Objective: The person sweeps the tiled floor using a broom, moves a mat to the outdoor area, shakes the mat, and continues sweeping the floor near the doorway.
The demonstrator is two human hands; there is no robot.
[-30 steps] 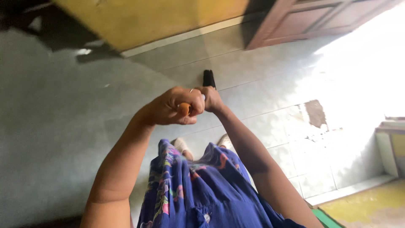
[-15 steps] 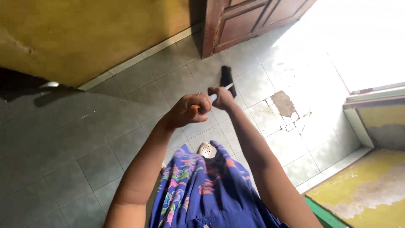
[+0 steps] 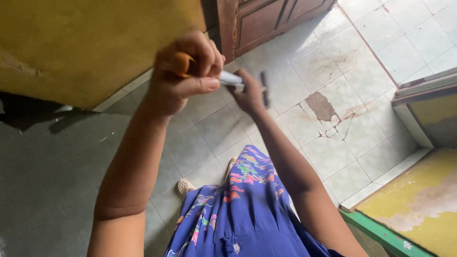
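Left hand [image 3: 183, 71], clamped on the orange-tipped top of a white broom handle [image 3: 232, 79], is raised higher than half a second ago; right hand [image 3: 250, 95] is closed lower down, black broom head [image 3: 264, 88] drawn nearer over the grey tiled floor [image 3: 209, 128].

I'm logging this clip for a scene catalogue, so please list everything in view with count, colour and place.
Long handle: one, white with an orange end, gripped by both hands at top centre.
Dark head: one, black, at the handle's far end on the floor; blurred.
Floor tiles: many, pale grey, with a broken patch at right.
Wall: one, yellow, upper left.
Door: one, brown wood, top centre.
Sandal: one clearly seen, cream, centre bottom.
Dress: one, blue with a coloured pattern, bottom centre.
Left hand: closed around the orange end.
Right hand: closed on the handle farther down.
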